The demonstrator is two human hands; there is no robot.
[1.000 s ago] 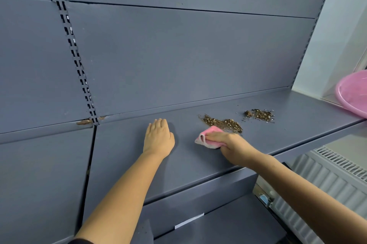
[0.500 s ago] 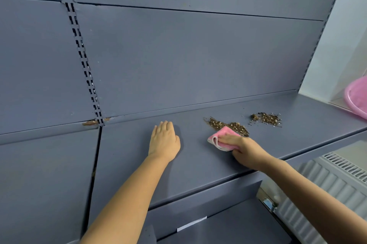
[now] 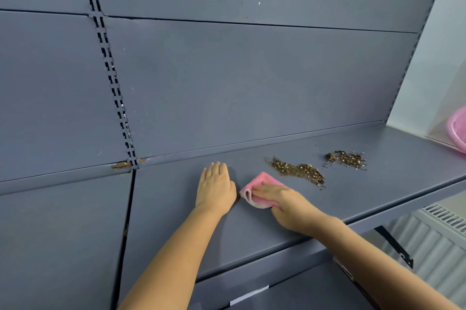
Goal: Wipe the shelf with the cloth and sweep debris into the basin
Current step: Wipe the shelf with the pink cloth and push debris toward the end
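Left hand (image 3: 216,189) rests flat on the shelf (image 3: 252,229), just left of the cloth (image 3: 254,192). Right hand (image 3: 290,205) lies on the cloth, covering its right part. Two debris piles on the shelf, right of the cloth and nearer the back panel (image 3: 252,82): near pile (image 3: 298,170) close to the cloth but apart from it, far pile (image 3: 346,159) further right, separate. Basin (image 3: 457,128) at far right, beyond the shelf end. Radiator (image 3: 433,241) below the shelf, right. Slotted upright (image 3: 111,77) behind, left of both hands.
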